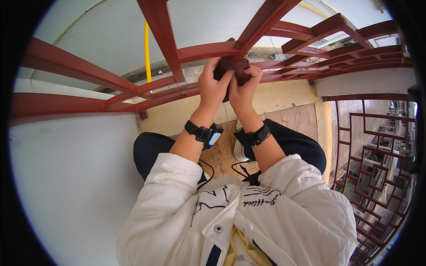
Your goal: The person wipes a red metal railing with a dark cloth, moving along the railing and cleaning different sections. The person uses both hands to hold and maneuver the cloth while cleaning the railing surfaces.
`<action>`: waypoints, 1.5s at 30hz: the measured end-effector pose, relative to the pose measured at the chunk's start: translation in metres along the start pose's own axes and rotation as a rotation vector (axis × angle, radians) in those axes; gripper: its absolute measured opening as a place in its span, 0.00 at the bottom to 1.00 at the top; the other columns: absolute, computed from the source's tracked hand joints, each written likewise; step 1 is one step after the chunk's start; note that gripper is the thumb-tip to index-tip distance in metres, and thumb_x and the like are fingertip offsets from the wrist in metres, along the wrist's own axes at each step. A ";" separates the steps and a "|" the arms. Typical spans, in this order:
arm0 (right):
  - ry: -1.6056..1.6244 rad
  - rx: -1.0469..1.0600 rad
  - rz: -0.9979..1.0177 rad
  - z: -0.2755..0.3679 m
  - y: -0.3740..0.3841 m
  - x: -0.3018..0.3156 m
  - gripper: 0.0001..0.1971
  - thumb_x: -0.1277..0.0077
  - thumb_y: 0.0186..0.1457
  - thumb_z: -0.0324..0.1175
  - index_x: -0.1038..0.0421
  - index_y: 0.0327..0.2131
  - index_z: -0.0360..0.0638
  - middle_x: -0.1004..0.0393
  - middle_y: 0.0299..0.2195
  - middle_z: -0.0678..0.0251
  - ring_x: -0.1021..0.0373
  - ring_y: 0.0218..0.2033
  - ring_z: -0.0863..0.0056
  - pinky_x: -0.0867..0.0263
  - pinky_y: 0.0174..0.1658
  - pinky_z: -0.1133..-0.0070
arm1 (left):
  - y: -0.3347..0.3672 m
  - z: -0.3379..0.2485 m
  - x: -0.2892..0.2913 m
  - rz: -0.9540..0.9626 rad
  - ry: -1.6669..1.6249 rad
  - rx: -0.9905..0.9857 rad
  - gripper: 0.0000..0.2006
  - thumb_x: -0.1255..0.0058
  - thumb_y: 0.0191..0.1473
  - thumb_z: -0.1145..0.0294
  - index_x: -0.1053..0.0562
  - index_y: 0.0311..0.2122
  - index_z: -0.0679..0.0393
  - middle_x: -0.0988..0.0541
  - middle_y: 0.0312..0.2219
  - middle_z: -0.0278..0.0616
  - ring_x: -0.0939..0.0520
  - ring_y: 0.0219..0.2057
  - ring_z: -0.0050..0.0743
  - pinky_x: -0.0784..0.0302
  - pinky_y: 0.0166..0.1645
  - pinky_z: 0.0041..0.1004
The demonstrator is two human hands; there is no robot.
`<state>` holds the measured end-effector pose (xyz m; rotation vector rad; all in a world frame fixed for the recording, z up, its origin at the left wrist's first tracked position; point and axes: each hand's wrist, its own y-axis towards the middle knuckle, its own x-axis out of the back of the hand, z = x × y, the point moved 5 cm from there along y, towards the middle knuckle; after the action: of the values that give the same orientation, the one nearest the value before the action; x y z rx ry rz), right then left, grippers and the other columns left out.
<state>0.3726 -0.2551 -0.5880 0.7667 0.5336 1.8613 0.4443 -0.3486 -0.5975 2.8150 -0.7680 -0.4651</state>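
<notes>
Cloth (241, 65) in both hands (212, 88) (242, 94), railing edge (207, 51) (gaps (202, 24) beside)

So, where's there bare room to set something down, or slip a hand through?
Setting down: the tan floor between the right knee and the yellow wall. Passing a hand: likely the opening above the red crossbar, between two slanting posts. Crowded where the left hand and right hand grip brown cloth at the crossbar.

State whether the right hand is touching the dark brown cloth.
Touching: the head view shows the right hand gripping the dark brown cloth, thumb and bent fingers against its bunched folds.
</notes>
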 end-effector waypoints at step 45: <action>0.292 -0.158 0.425 0.046 -0.041 -0.083 0.23 0.43 0.49 0.18 0.37 0.49 0.38 0.31 0.51 0.49 0.29 0.50 0.54 0.32 0.49 0.71 | -0.021 -0.164 0.064 0.154 0.471 -0.384 0.08 0.55 0.61 0.80 0.25 0.42 0.65 0.20 0.33 0.43 0.20 0.35 0.30 0.26 0.44 0.26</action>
<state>0.4558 -0.3144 -0.6049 0.5311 0.4186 2.4012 0.5626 -0.3483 -0.4656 2.3464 -0.6940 0.0753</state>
